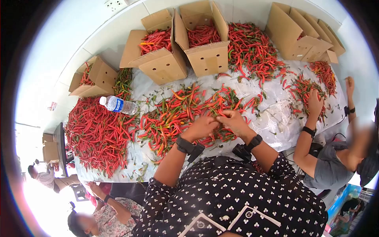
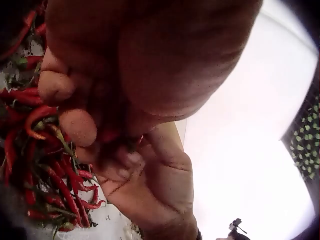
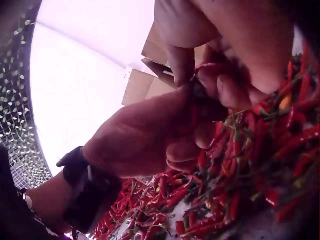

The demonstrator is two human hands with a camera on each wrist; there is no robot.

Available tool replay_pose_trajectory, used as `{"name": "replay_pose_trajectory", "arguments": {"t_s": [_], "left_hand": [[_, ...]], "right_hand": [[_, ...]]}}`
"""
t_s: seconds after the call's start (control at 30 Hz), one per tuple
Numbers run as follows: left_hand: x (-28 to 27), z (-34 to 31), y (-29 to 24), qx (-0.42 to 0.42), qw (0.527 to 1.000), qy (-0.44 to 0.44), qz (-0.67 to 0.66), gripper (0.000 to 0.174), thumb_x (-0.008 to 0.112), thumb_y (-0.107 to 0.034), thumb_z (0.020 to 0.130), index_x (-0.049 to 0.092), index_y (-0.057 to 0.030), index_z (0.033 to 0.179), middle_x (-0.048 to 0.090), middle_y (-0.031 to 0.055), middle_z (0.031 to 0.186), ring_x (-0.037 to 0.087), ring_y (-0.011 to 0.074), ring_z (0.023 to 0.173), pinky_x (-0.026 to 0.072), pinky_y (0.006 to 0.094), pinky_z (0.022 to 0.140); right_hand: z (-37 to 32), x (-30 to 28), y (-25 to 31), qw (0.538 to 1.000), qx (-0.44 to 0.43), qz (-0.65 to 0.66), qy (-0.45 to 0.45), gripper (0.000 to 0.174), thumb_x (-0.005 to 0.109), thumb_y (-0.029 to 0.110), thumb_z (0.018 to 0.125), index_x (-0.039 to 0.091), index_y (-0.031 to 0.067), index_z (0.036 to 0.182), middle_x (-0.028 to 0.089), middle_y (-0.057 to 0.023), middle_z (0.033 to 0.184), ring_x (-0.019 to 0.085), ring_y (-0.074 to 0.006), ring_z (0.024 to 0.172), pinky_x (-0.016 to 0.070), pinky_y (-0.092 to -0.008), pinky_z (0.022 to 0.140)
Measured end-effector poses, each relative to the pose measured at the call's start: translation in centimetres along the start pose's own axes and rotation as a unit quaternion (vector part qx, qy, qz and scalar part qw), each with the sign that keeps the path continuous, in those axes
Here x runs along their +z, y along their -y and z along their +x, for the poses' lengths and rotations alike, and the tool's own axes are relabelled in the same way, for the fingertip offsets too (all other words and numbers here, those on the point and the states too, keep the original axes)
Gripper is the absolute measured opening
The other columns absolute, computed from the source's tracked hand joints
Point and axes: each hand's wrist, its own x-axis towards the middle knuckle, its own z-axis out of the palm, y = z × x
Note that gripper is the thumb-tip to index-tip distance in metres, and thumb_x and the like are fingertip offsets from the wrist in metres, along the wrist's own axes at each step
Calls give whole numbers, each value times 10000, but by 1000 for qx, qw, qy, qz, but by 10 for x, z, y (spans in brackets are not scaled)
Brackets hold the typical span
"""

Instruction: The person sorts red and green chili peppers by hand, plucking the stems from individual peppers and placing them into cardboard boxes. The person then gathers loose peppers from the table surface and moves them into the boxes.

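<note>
Both hands meet over the middle heap of red, orange and green chilies. The left hand has its fingers curled round red chili, partly seen in the palm in the right wrist view, where this hand lies below the other. With thumb and fingers, the right hand pinches a thin red chili close to the left thumb tip. In the left wrist view, the left hand covers most of what is held, and the right hand shows behind it.
Large red chili heaps lie at the left and back right. Cardboard boxes with chilies line the back. A water bottle lies beside the left heap. Other people sit at the right and lower left.
</note>
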Motion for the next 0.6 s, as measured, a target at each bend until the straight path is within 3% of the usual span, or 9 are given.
{"name": "replay_pose_trajectory", "arguments": {"t_s": [0.07, 0.13, 0.27, 0.33, 0.37, 0.43, 0.57, 0.6], "left_hand": [[1, 0, 3, 7, 1000, -13, 3, 254, 494, -217, 877, 591, 15, 841, 550, 55, 585, 531, 96, 528, 427, 266, 503], [-2, -6, -11, -38, 980, -113, -156, 196, 533, -176, 849, 603, 7, 859, 576, 62, 640, 510, 86, 549, 419, 254, 509], [3, 2, -4, -11, 983, -123, -136, 170, 567, -142, 814, 611, 2, 890, 592, 74, 675, 492, 75, 586, 411, 236, 521], [5, 0, -13, 54, 979, -193, 48, 190, 612, -177, 755, 593, -6, 837, 597, 115, 685, 582, 264, 575, 457, 311, 512], [10, 1, -17, 54, 979, -191, 48, 190, 612, -177, 755, 593, -6, 837, 597, 115, 685, 582, 264, 575, 457, 311, 512], [17, 2, -22, 198, 885, -278, 316, 127, 601, -142, 750, 562, -24, 777, 564, 108, 730, 573, 265, 613, 473, 345, 541], [2, 23, 10, 145, 859, -245, 425, 102, 588, -124, 738, 526, -46, 715, 524, 97, 741, 567, 274, 689, 478, 371, 579], [-11, 26, 18, 128, 852, -290, 416, 80, 594, -118, 726, 551, -51, 739, 528, 93, 753, 566, 278, 702, 475, 374, 579]], "right_hand": [[-2, -2, -2, 998, -13, -51, -22, 130, 632, 144, 777, 637, 17, 804, 537, 19, 611, 445, -36, 532, 339, -200, 463], [-3, -3, -4, 977, -131, -158, -56, 166, 659, 151, 731, 640, -12, 759, 548, -5, 602, 477, -66, 544, 375, -243, 485], [4, -2, -12, 971, -124, -198, -45, 208, 666, 163, 696, 638, -28, 772, 556, -26, 595, 493, -85, 560, 399, -276, 510], [1, 0, -8, 970, -93, -219, -47, 201, 656, 166, 686, 640, -19, 762, 560, -35, 588, 498, -89, 555, 395, -281, 508], [3, -1, -10, 970, -91, -218, -49, 201, 656, 166, 686, 640, -19, 762, 560, -35, 588, 498, -89, 555, 395, -281, 508], [8, 0, -15, 986, -7, -156, -57, 156, 641, 148, 698, 628, -7, 703, 540, -26, 559, 496, -97, 537, 390, -283, 495], [7, -7, -14, 999, 23, -26, -25, 147, 616, 135, 723, 588, 26, 629, 504, -13, 534, 484, -101, 512, 386, -286, 485], [5, -12, -14, 999, 42, 32, -2, 134, 592, 130, 746, 574, 40, 649, 508, -15, 559, 490, -105, 522, 391, -282, 486]]}}
